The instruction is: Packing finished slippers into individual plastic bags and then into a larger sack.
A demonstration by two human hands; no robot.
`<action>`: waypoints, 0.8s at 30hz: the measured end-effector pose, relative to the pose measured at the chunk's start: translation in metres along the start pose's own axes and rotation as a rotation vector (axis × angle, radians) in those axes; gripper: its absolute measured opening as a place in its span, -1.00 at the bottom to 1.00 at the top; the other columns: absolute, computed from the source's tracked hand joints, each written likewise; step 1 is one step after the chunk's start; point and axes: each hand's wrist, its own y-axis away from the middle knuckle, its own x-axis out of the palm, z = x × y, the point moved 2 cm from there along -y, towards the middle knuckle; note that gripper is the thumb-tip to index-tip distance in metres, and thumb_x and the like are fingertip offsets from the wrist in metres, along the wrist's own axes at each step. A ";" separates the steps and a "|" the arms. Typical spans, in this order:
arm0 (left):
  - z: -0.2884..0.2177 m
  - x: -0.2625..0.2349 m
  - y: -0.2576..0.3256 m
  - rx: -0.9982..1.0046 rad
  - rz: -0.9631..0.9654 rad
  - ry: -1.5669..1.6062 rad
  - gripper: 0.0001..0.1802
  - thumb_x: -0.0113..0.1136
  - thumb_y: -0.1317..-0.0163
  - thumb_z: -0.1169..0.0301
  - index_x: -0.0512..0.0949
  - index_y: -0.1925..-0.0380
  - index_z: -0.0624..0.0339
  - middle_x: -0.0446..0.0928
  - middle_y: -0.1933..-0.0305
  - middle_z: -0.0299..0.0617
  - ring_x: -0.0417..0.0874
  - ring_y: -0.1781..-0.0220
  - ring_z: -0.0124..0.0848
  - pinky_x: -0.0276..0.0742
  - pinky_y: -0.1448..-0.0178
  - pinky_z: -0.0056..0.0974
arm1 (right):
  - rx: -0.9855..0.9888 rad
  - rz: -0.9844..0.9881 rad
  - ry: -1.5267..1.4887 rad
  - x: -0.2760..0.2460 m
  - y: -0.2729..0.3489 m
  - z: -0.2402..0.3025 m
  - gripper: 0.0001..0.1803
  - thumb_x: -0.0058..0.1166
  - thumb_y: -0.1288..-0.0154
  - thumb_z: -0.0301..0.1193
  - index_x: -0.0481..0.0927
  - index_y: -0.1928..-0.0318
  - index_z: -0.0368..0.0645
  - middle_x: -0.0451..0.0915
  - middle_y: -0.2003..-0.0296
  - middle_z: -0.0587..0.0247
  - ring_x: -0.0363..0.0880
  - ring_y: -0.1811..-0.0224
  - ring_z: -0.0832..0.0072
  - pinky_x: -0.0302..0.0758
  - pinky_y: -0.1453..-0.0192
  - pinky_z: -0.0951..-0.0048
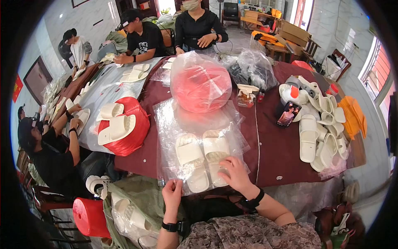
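A pair of cream slide slippers lies side by side on clear plastic bags at the table's near edge, toes pointing away from me. The left slipper has nothing on it. My left hand is closed in a pinch on the near-left corner of the bag. Over the outer edge of the right slipper my right hand bends its fingers, thumb and forefinger gripping its side. Whether the slippers are inside the top bag or upon it, I cannot make out.
A red twine roll bears two slippers on the left. Beyond the bags stands a plastic-wrapped red roll. On the right are a slipper pile and a propped phone. Co-workers sit and stand around the left and far sides.
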 end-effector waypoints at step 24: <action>0.035 -0.006 0.034 -0.361 0.175 0.362 -0.84 0.07 -0.36 0.42 0.46 0.12 0.22 0.50 0.24 -0.38 0.48 0.27 -0.60 0.39 0.26 -0.46 | 0.072 0.035 -0.053 -0.003 0.011 -0.002 -0.63 0.28 -0.10 -0.23 0.52 0.13 -0.11 0.42 0.10 0.15 0.40 0.01 0.10 0.38 -0.07 0.18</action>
